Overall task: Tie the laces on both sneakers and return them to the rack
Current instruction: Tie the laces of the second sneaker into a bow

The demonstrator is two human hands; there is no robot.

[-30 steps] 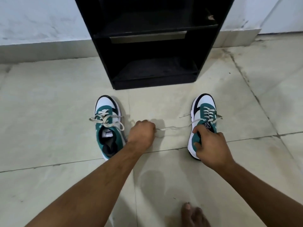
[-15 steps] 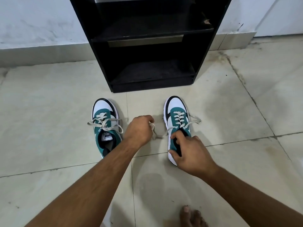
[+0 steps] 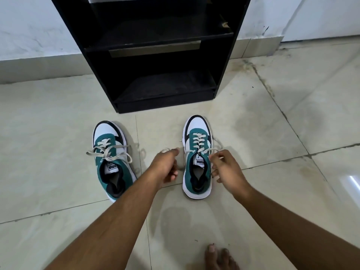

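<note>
- On the tiled floor (image 3: 58, 152) in front of the black rack (image 3: 155, 55) stand both sneakers, toes toward the rack: the left sneaker (image 3: 112, 160) with a loose bow already across its tongue, the right sneaker (image 3: 197, 158) with its laces not yet knotted
- Beside the right sneaker, one on each flank, are the two hands: the left hand (image 3: 165, 168) pinches the left lace end (image 3: 167, 150) between thumb and forefinger, its other fingers curled under; the right hand (image 3: 228, 172) pinches the right lace end (image 3: 209, 152) at its fingertips, the rest loosely bent
- Handling, as I judge it: the flat cotton laces are soft, limp and a little grippy, so they want holding near the top eyelets and under light tension, or the cross will slacken; the shoe is light and may slide on smooth tile, so pull the ends evenly
- For the return, the stiff heel collar or the tongue looks the surest hold
- Against the frame a second ago, the right sneaker sits much nearer its mate, and the right hand has left the collar for the lace
- Both rack shelves hold nothing visible
</note>
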